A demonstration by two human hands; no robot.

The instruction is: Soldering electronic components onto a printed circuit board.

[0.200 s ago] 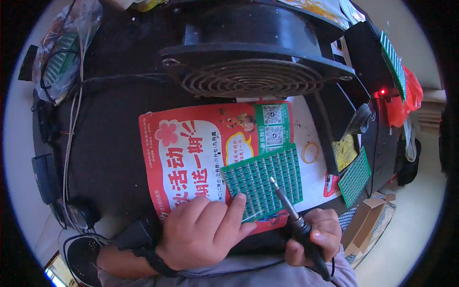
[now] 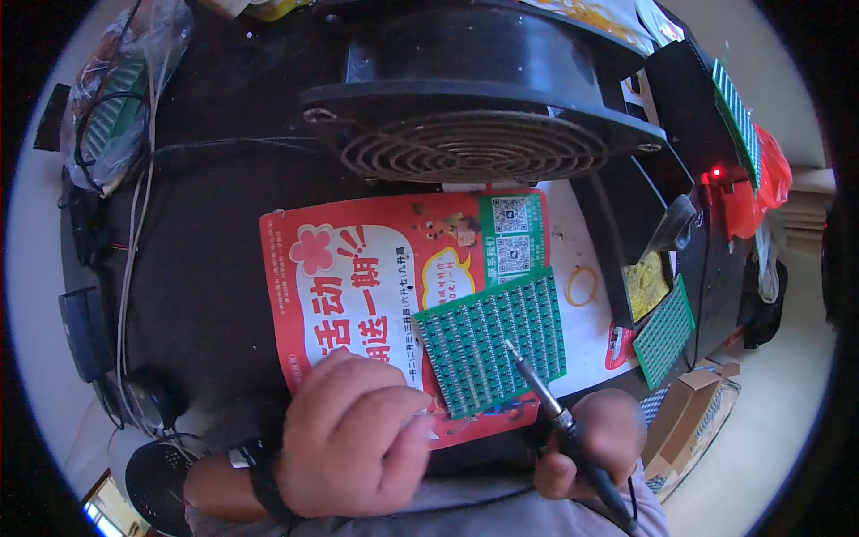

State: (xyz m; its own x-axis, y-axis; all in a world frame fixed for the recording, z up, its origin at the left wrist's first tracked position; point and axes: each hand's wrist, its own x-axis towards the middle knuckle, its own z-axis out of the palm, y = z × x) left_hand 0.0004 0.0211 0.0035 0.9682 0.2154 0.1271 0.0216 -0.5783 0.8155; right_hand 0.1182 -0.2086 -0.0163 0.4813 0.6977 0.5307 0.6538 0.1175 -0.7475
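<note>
A green circuit board [image 2: 492, 345] filled with rows of small parts lies tilted on a red and white printed sheet [image 2: 309, 345]. My right hand [image 2: 595, 443] grips a soldering iron [image 2: 559, 416] by its dark handle. The iron's metal tip is over the right half of the board; whether it touches cannot be told. To the board's lower left, clear of its edge, my left hand [image 2: 358, 438] is closed with fingers curled. A small pale bit shows at its fingertips, too blurred to name. A dark band circles the left wrist.
A black fan [image 2: 474, 143] with a wire grille stands behind the sheet. Right of it, a black holder contains a yellow sponge [image 2: 648, 285], beside another green board [image 2: 665, 331]. A rubber band [image 2: 582, 286] lies on white paper. Cables [image 2: 134, 268] run along the left, near a bagged board [image 2: 116, 107].
My left hand has let go of the board's lower left edge and drawn back toward me, its fingers curling. The soldering iron's tip has shifted slightly nearer to me. The board stays put.
</note>
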